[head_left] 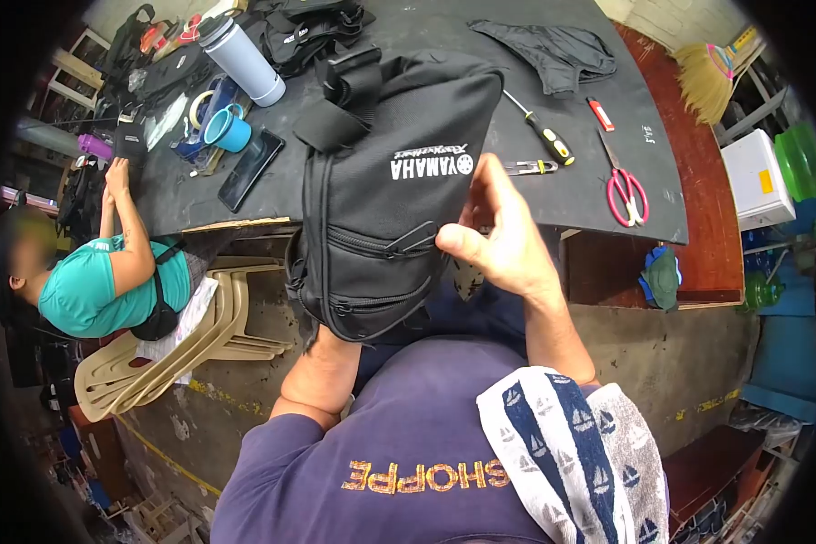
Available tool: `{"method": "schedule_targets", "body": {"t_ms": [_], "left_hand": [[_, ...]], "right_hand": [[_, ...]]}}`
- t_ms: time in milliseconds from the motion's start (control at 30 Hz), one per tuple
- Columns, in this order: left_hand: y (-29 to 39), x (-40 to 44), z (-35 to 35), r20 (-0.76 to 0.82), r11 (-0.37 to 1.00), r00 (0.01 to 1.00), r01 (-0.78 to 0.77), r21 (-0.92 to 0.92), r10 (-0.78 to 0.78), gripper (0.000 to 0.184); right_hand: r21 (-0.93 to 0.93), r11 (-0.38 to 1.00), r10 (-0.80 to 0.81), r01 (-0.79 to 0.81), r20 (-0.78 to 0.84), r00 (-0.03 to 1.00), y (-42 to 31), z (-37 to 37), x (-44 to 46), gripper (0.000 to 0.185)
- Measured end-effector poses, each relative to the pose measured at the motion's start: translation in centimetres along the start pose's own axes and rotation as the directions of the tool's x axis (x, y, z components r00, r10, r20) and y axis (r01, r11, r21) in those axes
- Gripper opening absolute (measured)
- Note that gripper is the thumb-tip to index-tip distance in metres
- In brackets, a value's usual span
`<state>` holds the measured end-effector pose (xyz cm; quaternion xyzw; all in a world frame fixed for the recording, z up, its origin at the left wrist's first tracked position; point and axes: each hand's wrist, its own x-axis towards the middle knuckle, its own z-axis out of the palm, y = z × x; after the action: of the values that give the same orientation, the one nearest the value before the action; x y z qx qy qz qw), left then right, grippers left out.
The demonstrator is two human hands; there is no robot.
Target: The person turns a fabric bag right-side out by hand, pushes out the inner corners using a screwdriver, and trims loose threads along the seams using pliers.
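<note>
A black bag [372, 208] with white YAMAHA lettering and two zippers is held up over the front edge of the dark table [607, 109]. My right hand [503, 238] is at the bag's right side, thumb and fingers apart, the thumb against the bag near the upper zipper. Behind the bag's lower left part goes my left forearm; the left hand itself is hidden by the bag. To the right of the bag lie a screwdriver [549, 138], a small cutter [530, 168], red-handled scissors [626, 195] and a red lighter-like item [600, 114].
A phone [251, 170], a blue mug [228, 130], a grey tumbler [245, 62] and black fabric [553, 54] lie or stand on the table. At the left a person in a teal shirt [109, 283] sits on a beige chair [168, 363].
</note>
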<state>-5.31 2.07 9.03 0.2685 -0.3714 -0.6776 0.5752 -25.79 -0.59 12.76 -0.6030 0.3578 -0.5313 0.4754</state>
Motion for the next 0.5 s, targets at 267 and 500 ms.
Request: {"method": "schedule_targets", "body": {"t_ms": [267, 500], "left_hand": [[2.1, 1.4, -2.1, -0.212, 0.953, 0.957, -0.237, -0.189, 0.196, 0.053], [0.7, 0.1, -2.0, -0.216, 0.953, 0.963, -0.21, -0.22, 0.162, 0.054]], "right_hand": [[-0.043, 0.999, -0.003, 0.012, 0.194, 0.981, 3.0, 3.2, -2.3, 0.045], [0.18, 0.981, 0.036, -0.066, 0.165, 0.986, 4.3, 3.6, -1.2, 0.046]]}}
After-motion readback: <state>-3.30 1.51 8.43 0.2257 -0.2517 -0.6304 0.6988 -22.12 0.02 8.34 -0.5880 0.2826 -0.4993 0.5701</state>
